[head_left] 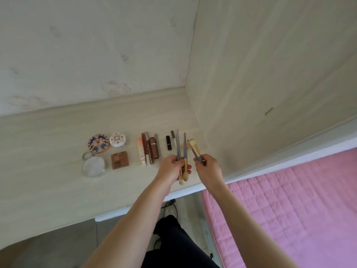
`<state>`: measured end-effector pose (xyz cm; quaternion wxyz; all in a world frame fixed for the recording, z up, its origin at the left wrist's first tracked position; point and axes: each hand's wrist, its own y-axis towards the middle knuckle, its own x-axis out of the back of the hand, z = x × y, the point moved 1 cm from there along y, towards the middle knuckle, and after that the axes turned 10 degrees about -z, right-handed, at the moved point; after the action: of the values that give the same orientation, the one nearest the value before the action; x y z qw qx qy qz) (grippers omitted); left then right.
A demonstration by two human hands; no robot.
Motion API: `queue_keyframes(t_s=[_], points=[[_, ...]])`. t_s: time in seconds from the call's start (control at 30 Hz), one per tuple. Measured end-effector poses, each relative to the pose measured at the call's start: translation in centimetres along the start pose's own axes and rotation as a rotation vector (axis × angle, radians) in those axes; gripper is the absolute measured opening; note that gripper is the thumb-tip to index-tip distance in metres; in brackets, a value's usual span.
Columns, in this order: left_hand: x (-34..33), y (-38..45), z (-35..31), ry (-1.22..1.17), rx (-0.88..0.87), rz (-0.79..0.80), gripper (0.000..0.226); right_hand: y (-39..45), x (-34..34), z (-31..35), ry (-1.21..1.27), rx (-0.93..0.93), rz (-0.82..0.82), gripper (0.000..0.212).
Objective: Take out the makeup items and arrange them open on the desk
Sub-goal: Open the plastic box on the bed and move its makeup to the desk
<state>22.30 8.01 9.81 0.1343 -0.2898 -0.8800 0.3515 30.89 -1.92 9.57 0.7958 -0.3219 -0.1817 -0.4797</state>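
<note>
Brushes (183, 151) in left hand (171, 167)

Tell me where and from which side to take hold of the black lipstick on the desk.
Pinch the black lipstick across its middle, coming straight down from above. It lies flat, long axis pointing away from the person, with bare desk on its left for a finger; the thin pencil on its right lies closer, so I would keep the fingers narrow.

The left hand (172, 167) covers the middle of the brushes (182, 151) in its grip, so their number is unclear. The tubes (147, 149) near the desk's (48, 182) back edge are too small and blurred to read. Both forearms and the pink bed (289, 209) are cut off by the frame's edges.
</note>
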Motion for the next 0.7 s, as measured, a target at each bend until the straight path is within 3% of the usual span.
queue_keyframes(t_s=[0.27, 0.47, 0.7], points=[[-4.1, 6.3, -1.5, 0.096, 0.139, -0.037, 0.014, 7.1, -1.6, -0.7, -0.011, -0.131, -0.073, 0.012], [-5.6, 8.3, -1.5, 0.219, 0.103, -0.006, 0.019, 9.0, -2.8, -1.4, 0.025, -0.272, -0.085, 0.012], [-6.6, 8.9, -1.3, 0.354, 0.076, -0.057, 0.018, 10.0, -3.2, -1.9, -0.013, -0.311, -0.047, 0.016]])
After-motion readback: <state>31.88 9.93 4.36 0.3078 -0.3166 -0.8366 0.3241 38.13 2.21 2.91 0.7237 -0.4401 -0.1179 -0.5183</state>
